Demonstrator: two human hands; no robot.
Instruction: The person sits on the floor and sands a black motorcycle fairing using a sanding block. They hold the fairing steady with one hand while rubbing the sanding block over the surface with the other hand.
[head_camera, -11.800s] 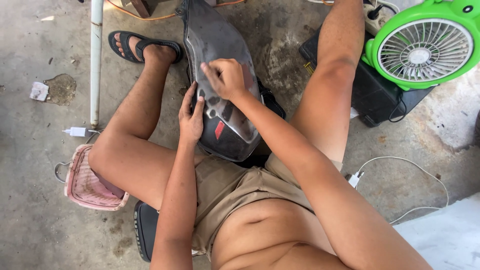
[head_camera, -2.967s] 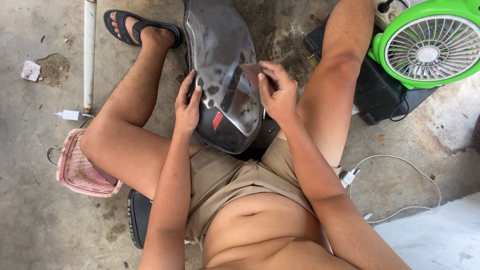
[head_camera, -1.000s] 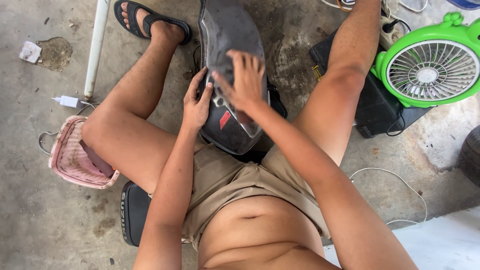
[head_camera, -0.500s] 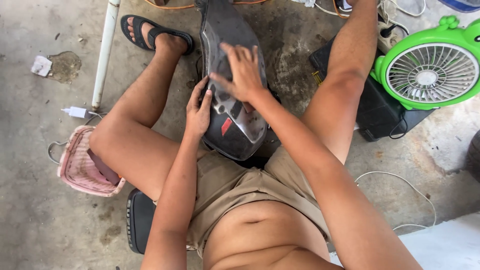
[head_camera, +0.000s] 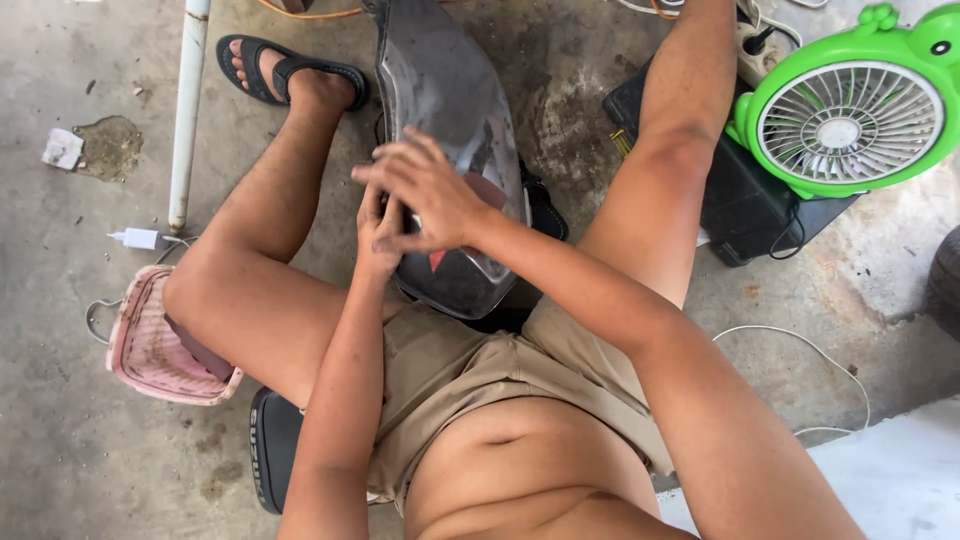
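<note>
A long dark grey curved panel (head_camera: 450, 90), dull and scuffed with a red patch near its lower end, stands on the concrete between my knees and leans toward my lap. My left hand (head_camera: 378, 240) grips the panel's left edge, fingers wrapped around it. My right hand (head_camera: 425, 195) lies flat across the panel's lower middle, fingers spread toward the left edge and partly over the left hand. Whether anything is pinched under the right palm is hidden.
A green desk fan (head_camera: 850, 110) sits on a black box (head_camera: 740, 215) at the right. White pipe (head_camera: 188, 110) and a white plug (head_camera: 135, 238) lie at left, beside a pink basket (head_camera: 155, 355). A white cable (head_camera: 800, 350) trails at the right.
My right hand has slid left and down across the panel and now overlaps the left hand. The left hand stays on the panel's edge.
</note>
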